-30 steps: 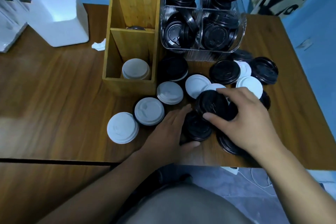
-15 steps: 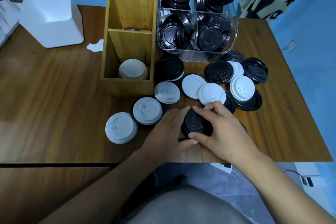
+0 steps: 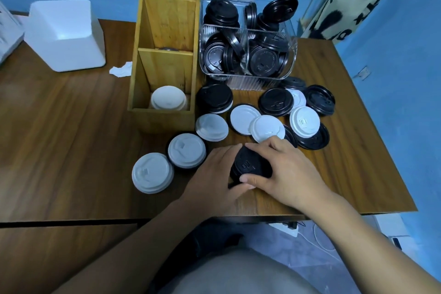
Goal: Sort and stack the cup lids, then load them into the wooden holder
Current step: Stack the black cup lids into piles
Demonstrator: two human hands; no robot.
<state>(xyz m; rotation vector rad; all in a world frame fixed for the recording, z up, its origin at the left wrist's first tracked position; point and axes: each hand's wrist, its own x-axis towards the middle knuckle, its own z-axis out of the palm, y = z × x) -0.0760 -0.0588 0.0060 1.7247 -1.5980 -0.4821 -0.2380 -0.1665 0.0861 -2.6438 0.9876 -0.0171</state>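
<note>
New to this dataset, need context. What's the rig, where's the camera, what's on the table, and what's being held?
There is no robot here. These are a person's two bare hands, filmed by one wide-angle camera worn on the head, looking forward and down.

The left hand and right hand grip a stack of black lids from both sides, near the front edge of the wooden table.

Around them lie loose white lids and loose black lids, some overlapping. The wooden holder has a white stack in its nearest compartment. Beside it, a clear bin is full of more black lids. A white box sits at the far left.
</note>
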